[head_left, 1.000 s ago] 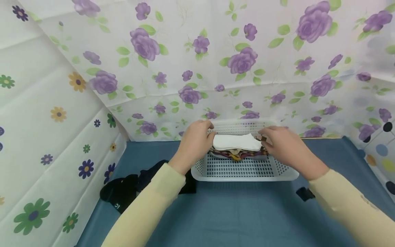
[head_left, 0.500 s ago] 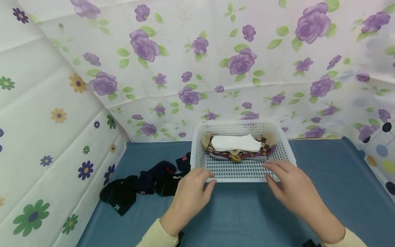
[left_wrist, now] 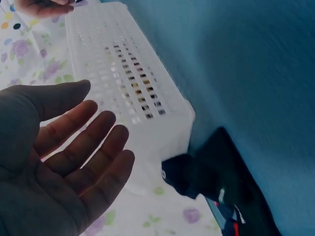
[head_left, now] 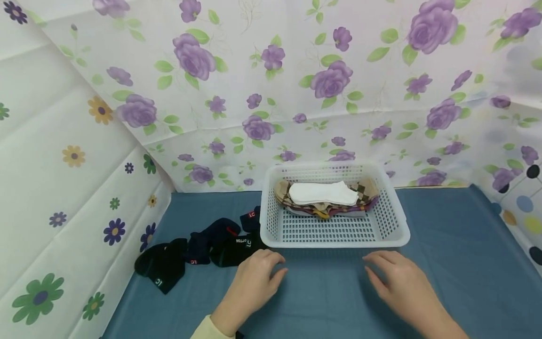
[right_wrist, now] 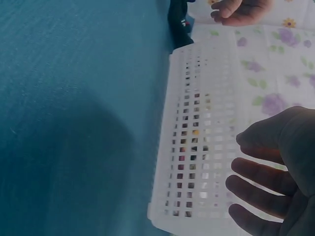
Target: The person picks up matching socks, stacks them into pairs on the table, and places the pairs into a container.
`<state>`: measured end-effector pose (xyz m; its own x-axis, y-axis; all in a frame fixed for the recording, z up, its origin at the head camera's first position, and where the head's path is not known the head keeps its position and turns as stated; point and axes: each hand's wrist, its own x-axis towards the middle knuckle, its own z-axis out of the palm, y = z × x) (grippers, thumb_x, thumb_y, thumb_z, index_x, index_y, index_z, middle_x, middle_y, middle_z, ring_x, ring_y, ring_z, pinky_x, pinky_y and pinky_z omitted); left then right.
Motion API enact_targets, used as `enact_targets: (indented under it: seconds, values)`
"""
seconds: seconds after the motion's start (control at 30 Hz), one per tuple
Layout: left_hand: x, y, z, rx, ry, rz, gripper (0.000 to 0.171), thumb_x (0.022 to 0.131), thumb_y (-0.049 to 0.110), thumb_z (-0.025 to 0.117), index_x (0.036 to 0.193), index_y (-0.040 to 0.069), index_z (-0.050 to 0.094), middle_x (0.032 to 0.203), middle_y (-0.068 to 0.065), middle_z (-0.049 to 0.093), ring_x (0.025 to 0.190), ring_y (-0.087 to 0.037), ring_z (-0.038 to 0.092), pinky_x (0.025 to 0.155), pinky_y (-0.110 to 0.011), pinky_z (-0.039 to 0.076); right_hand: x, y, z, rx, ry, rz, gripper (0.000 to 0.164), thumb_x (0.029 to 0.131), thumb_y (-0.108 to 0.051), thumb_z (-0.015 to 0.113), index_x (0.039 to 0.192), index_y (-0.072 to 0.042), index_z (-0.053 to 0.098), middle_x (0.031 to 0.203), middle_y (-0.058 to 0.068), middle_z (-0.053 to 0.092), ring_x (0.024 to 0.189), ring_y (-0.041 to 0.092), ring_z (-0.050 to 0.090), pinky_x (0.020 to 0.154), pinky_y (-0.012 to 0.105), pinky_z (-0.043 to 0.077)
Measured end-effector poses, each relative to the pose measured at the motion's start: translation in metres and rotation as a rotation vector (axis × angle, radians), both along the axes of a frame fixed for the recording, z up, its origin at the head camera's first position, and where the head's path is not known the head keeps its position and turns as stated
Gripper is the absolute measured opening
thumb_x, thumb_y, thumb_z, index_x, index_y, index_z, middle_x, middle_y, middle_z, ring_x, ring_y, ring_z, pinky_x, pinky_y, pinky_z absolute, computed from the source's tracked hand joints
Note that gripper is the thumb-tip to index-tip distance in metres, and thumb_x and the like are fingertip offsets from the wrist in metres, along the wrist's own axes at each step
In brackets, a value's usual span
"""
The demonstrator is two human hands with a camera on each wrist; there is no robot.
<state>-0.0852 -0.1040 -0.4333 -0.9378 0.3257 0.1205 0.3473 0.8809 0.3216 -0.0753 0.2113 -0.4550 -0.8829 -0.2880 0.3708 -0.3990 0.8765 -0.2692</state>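
Observation:
In the head view my left hand (head_left: 256, 278) hovers in front of the basket's near left corner, its fingers loosely bent around nothing. Opposite it, my right hand (head_left: 401, 285) is held in the same relaxed way before the near right corner. Between and beyond them stands a white perforated plastic basket (head_left: 334, 244). Folded socks lie toward its back: a white sock (head_left: 322, 193) on top of a brown checkered one (head_left: 366, 191), with more coloured layers beneath. Both wrist views show spread, empty fingers near the basket wall.
Several dark socks with small printed letters, including a black one (head_left: 164, 262) and a navy one (head_left: 211, 239), lie left of the basket on the blue cloth (head_left: 330, 296). A flowered sheet (head_left: 296, 94) hangs behind. A dark scrap pokes out beside the left sleeve.
Both hands have let go of the folded socks and drawn back out of the basket toward the near side. The socks stay in the basket, with the white one on top.

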Motion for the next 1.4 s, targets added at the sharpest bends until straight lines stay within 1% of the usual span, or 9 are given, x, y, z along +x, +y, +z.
enact_targets:
  seconds: [0.1, 0.2, 0.3, 0.4, 0.63, 0.97, 1.13, 1.27, 1.4]
  values:
    - [-0.004, -0.009, -0.002, -0.012, -0.031, 0.074, 0.016, 0.081, 0.033, 0.072, 0.093, 0.023, 0.070, 0.087, 0.007, 0.067, 0.075, -0.004, 0.058, 0.063, -0.025, 0.049, -0.002, -0.001, -0.006, -0.007, -0.055, 0.000, 0.027, 0.074, -0.025, 0.077, 0.100, -0.022, 0.069, 0.100, -0.006, 0.066, 0.094, 0.015, 0.062, 0.076, 0.039, 0.052]
    - [-0.012, -0.022, -0.008, -0.014, -0.041, 0.218, 0.021, 0.078, 0.033, 0.075, 0.094, 0.020, 0.071, 0.091, 0.003, 0.069, 0.077, -0.010, 0.060, 0.064, -0.031, 0.051, -0.006, -0.003, -0.013, 0.011, -0.130, 0.009, 0.031, 0.076, -0.029, 0.076, 0.105, -0.022, 0.068, 0.106, -0.006, 0.065, 0.098, 0.016, 0.062, 0.078, 0.039, 0.052]
    - [-0.021, -0.036, -0.019, -0.020, -0.053, 0.349, 0.036, 0.077, 0.034, 0.076, 0.105, 0.014, 0.068, 0.107, -0.007, 0.066, 0.093, -0.022, 0.062, 0.075, -0.041, 0.052, -0.006, -0.007, -0.020, 0.043, -0.217, 0.025, 0.035, 0.077, -0.034, 0.075, 0.109, -0.023, 0.067, 0.112, -0.004, 0.063, 0.102, 0.018, 0.061, 0.082, 0.041, 0.051]
    - [-0.027, -0.048, -0.033, -0.030, -0.104, 0.389, 0.056, 0.075, 0.036, 0.078, 0.119, 0.007, 0.061, 0.126, -0.016, 0.057, 0.114, -0.033, 0.055, 0.088, -0.050, 0.049, -0.001, -0.011, -0.026, 0.066, -0.299, 0.036, 0.037, 0.078, -0.037, 0.074, 0.111, -0.024, 0.066, 0.117, -0.003, 0.062, 0.106, 0.019, 0.059, 0.085, 0.042, 0.050]
    - [-0.033, -0.054, -0.054, -0.050, -0.279, 0.402, 0.088, 0.068, 0.042, 0.081, 0.135, -0.002, 0.043, 0.135, -0.021, 0.050, 0.122, -0.036, 0.050, 0.098, -0.052, 0.042, 0.005, -0.019, -0.031, 0.081, -0.365, 0.057, 0.037, 0.078, -0.040, 0.073, 0.112, -0.026, 0.065, 0.116, -0.006, 0.061, 0.107, 0.017, 0.058, 0.087, 0.042, 0.048]
    - [-0.035, -0.037, -0.054, -0.172, -0.171, 0.348, 0.068, 0.075, 0.040, 0.076, 0.129, 0.007, 0.054, 0.123, -0.016, 0.062, 0.107, -0.036, 0.061, 0.086, -0.050, 0.050, -0.003, -0.027, -0.032, 0.037, -0.374, 0.094, 0.035, 0.079, -0.038, 0.073, 0.111, -0.028, 0.065, 0.110, -0.012, 0.062, 0.101, 0.010, 0.060, 0.083, 0.036, 0.051]
    - [-0.035, -0.028, -0.055, -0.282, -0.033, 0.293, 0.034, 0.077, 0.036, 0.076, 0.099, 0.012, 0.069, 0.090, -0.009, 0.071, 0.075, -0.025, 0.067, 0.062, -0.039, 0.054, -0.008, -0.034, -0.028, 0.027, -0.353, 0.121, 0.033, 0.079, -0.038, 0.073, 0.110, -0.029, 0.066, 0.109, -0.013, 0.062, 0.101, 0.008, 0.060, 0.083, 0.034, 0.050]
    - [-0.032, -0.020, -0.057, -0.355, 0.089, 0.245, 0.021, 0.078, 0.022, 0.072, 0.065, 0.012, 0.060, 0.057, -0.005, 0.057, 0.051, -0.020, 0.056, 0.044, -0.034, 0.044, -0.010, -0.037, -0.026, 0.029, -0.348, 0.132, 0.033, 0.079, -0.037, 0.073, 0.110, -0.029, 0.065, 0.108, -0.014, 0.062, 0.101, 0.007, 0.060, 0.083, 0.033, 0.051]
    - [-0.026, -0.007, -0.052, -0.312, 0.047, 0.165, 0.020, 0.078, 0.016, 0.067, 0.059, 0.014, 0.058, 0.052, -0.001, 0.054, 0.048, -0.017, 0.051, 0.043, -0.033, 0.042, -0.012, -0.041, -0.024, 0.021, -0.349, 0.139, 0.035, 0.080, -0.038, 0.072, 0.112, -0.030, 0.065, 0.111, -0.015, 0.062, 0.103, 0.007, 0.059, 0.084, 0.034, 0.051]
